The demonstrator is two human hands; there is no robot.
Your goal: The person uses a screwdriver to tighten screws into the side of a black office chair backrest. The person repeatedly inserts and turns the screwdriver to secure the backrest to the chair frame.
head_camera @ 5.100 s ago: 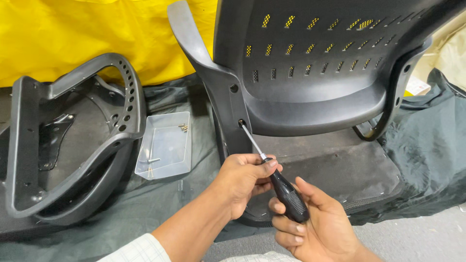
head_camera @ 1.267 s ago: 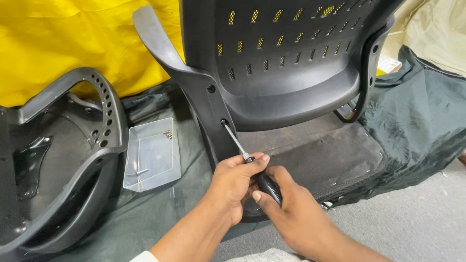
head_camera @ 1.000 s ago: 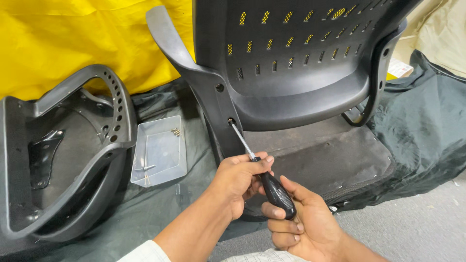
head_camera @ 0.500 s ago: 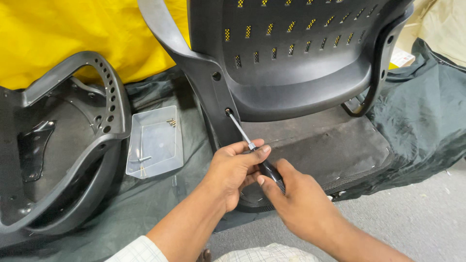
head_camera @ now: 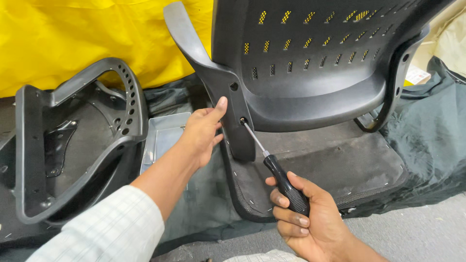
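Below the chair armrest (head_camera: 228,97), the right hand (head_camera: 303,218) grips a screwdriver (head_camera: 274,167) angled upward; the left hand (head_camera: 204,128) clasps the armrest's edge.

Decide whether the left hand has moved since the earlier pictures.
Yes. The left hand left the screwdriver shaft and went up-left to grip the chair arm.
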